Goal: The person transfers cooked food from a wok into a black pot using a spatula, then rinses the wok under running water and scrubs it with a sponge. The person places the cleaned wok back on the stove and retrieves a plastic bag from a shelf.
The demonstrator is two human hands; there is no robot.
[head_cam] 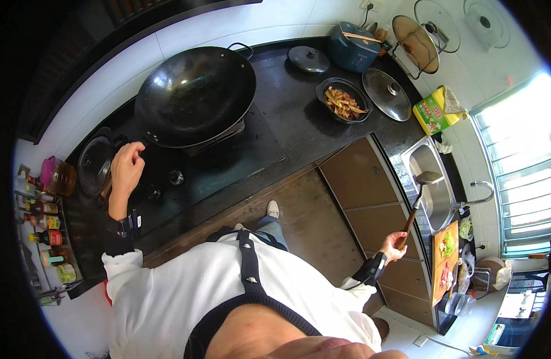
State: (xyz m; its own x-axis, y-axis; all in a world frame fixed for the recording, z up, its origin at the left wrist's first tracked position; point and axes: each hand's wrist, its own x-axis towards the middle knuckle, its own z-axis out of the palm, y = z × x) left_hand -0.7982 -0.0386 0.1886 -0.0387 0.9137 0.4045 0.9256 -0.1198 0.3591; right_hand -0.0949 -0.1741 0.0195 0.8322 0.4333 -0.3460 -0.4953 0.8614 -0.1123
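Note:
A large black wok (pixel 197 96) rests over the stove at upper left, with a loop handle on its far rim. My left hand (pixel 127 168) is curled at the wok's near left edge, around its other handle, which the fingers mostly hide. At the right, my right hand (pixel 394 247) grips the wooden handle of a metal wok spatula (pixel 429 178), whose head is above the steel sink (pixel 421 157). Cooked food (pixel 343 104) fills a black pot (pixel 321 92) on the counter. A glass lid (pixel 387 94) lies beside that pot.
A dark lid (pixel 308 59) and a blue rice cooker (pixel 355 47) stand at the back. A yellow jug (pixel 437 112) is near the sink. Cut food lies on a wooden cutting board (pixel 438 260). Sauce bottles (pixel 46 222) and a covered pot (pixel 95 164) are at left.

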